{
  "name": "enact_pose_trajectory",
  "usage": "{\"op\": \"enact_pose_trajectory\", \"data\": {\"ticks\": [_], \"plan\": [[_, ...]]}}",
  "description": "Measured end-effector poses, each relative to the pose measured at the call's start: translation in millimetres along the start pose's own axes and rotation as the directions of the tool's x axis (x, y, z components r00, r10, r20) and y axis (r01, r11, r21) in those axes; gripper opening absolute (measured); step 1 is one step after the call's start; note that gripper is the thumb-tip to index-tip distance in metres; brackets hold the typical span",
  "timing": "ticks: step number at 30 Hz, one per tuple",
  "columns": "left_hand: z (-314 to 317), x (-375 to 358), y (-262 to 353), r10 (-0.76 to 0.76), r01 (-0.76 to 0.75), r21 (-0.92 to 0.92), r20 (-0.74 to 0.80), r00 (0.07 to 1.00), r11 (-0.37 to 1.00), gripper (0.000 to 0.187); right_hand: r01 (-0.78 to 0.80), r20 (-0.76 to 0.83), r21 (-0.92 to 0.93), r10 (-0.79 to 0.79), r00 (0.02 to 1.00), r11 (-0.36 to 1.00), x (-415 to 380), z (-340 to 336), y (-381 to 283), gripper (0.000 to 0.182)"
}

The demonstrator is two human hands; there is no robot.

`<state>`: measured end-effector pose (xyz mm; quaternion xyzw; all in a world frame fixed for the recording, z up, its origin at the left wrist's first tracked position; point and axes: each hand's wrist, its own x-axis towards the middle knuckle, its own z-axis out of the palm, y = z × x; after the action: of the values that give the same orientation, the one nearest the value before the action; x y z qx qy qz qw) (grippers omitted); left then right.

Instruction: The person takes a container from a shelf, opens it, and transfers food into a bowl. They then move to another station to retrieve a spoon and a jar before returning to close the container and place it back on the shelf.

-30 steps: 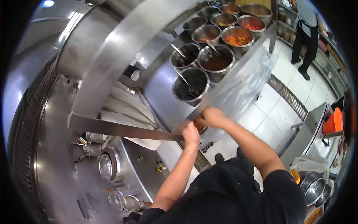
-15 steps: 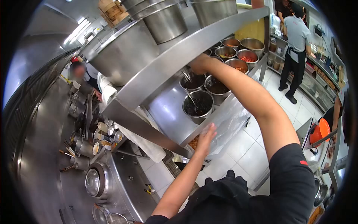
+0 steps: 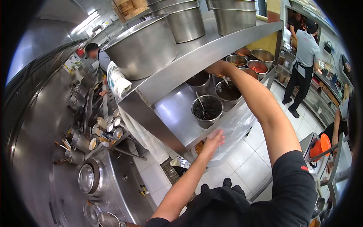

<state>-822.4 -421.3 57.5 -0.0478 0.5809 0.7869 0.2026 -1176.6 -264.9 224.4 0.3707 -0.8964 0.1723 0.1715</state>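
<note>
Head cam: right hand [image 3: 218, 68] has moved up under the shelf [image 3: 211, 49] to the spoon [image 3: 226, 80] in a sauce pot [image 3: 229, 92]; grip hidden, can't tell. Left hand [image 3: 214, 142] stays holding the plastic bag [image 3: 236, 125] w/ food, fingers narrow.

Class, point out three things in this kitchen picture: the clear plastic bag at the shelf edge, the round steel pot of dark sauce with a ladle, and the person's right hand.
clear plastic bag [image 3: 242, 125], head view, middle of its front sheet
round steel pot of dark sauce [image 3: 207, 122], head view, near outer wall
right hand [image 3: 219, 68], head view, back of hand
</note>
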Motion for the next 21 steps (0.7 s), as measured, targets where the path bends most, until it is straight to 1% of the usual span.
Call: {"op": "enact_pose_trajectory", "data": {"ticks": [2, 3, 4, 6, 7, 8, 9, 10, 11, 12, 13, 14, 15, 16, 18, 19, 20, 21], "plan": [[6.4, 3.2, -2.9, -0.002, 0.003, 0.003, -0.043, 0.999, 1.000, 0.052, -0.076, -0.113, 0.135, 0.092, 0.989, 0.988, -23.7, -44.4, -38.5, 0.032], [7.7, 6.3, -4.2, -0.015, 0.015, -0.010, -0.052, 0.999, 1.000, 0.053, 0.017, -0.197, 0.101, 0.003, 0.980, 0.995, -37.5, -71.7, -60.6, 0.036], [9.1, 10.7, -5.5, -0.028, 0.026, -0.022, -0.060, 0.998, 0.999, 0.053, -0.017, -0.199, 0.078, 0.032, 0.979, 0.997, -45.3, -89.9, -66.1, 0.037], [4.4, 24.5, -17.6, -0.030, 0.030, -0.036, 0.017, 0.999, 0.999, 0.052, -0.086, -0.200, 0.036, 0.091, 0.976, 0.996, -62.2, -117.6, -74.4, 0.038], [3.5, 29.6, -20.9, -0.028, 0.030, -0.045, 0.052, 0.998, 0.999, 0.052, -0.260, -0.116, 0.120, 0.273, 0.955, 0.958, -76.1, -140.8, -90.4, 0.039], [5.8, 30.4, -20.0, -0.007, 0.008, -0.009, 0.067, 0.998, 1.000, 0.052, -0.429, -0.018, 0.189, 0.440, 0.898, 0.883, -92.7, -162.0, -111.8, 0.040], [9.0, 30.7, -16.8, 0.012, -0.014, 0.028, 0.083, 0.996, 1.000, 0.051, -0.421, -0.040, 0.210, 0.438, 0.898, 0.883, -111.5, -175.4, -119.6, 0.039], [12.1, 30.0, -13.6, 0.029, -0.035, 0.065, 0.099, 0.995, 0.997, 0.051, -0.536, 0.048, 0.179, 0.536, 0.843, 0.825, -128.4, -202.3, -151.2, 0.038], [15.5, 27.5, -9.9, 0.041, -0.048, 0.062, 0.115, 0.993, 0.997, 0.050, -0.459, 0.058, 0.076, 0.455, 0.889, 0.885, -144.6, -213.7, -151.9, 0.032], [18.6, 24.1, -3.7, 0.056, -0.069, 0.085, 0.142, 0.988, 0.994, 0.049, -0.547, 0.106, 0.195, 0.537, 0.837, 0.814, -164.4, -228.4, -175.5, 0.026], [21.8, 20.4, 3.3, 0.067, -0.086, 0.108, 0.170, 0.983, 0.990, 0.049, -0.482, 0.082, 0.133, 0.475, 0.876, 0.866, -185.8, -230.5, -168.0, 0.029], [24.0, 16.7, 7.7, 0.074, -0.102, 0.132, 0.200, 0.977, 0.986, 0.049, -0.514, 0.080, 0.222, 0.510, 0.857, 0.829, -208.1, -234.4, -176.6, 0.029], [24.2, 14.1, 9.6, 0.108, -0.165, 0.250, 0.225, 0.968, 0.954, 0.051, -0.575, 0.098, 0.237, 0.570, 0.816, 0.783, -231.0, -236.2, -179.6, 0.028], [24.4, 8.0, 15.3, 0.114, -0.190, 0.365, 0.219, 0.969, 0.912, 0.053, -0.568, 0.117, 0.258, 0.558, 0.821, 0.782, -253.1, -237.9, -185.7, 0.029], [27.4, -9.0, 31.3, 0.124, -0.232, 0.582, 0.220, 0.968, 0.780, 0.056, -0.634, 0.192, 0.272, 0.605, 0.773, 0.724, -298.6, -230.9, -188.4, 0.027], [33.1, -20.8, 43.9, 0.120, -0.223, 0.601, 0.208, 0.971, 0.768, 0.054, -0.637, 0.193, 0.202, 0.607, 0.771, 0.744, -319.8, -222.0, -188.4, 0.026], [34.6, -24.0, 48.3, 0.151, -0.256, 0.567, 0.225, 0.963, 0.783, 0.054, -0.639, 0.196, 0.133, 0.612, 0.766, 0.758, -340.8, -211.6, -189.3, 0.026], [35.6, -26.5, 51.3, 0.177, -0.282, 0.531, 0.241, 0.954, 0.799, 0.054, -0.657, 0.177, 0.146, 0.634, 0.753, 0.740, -357.5, -198.3, -194.5, 0.027]]}}
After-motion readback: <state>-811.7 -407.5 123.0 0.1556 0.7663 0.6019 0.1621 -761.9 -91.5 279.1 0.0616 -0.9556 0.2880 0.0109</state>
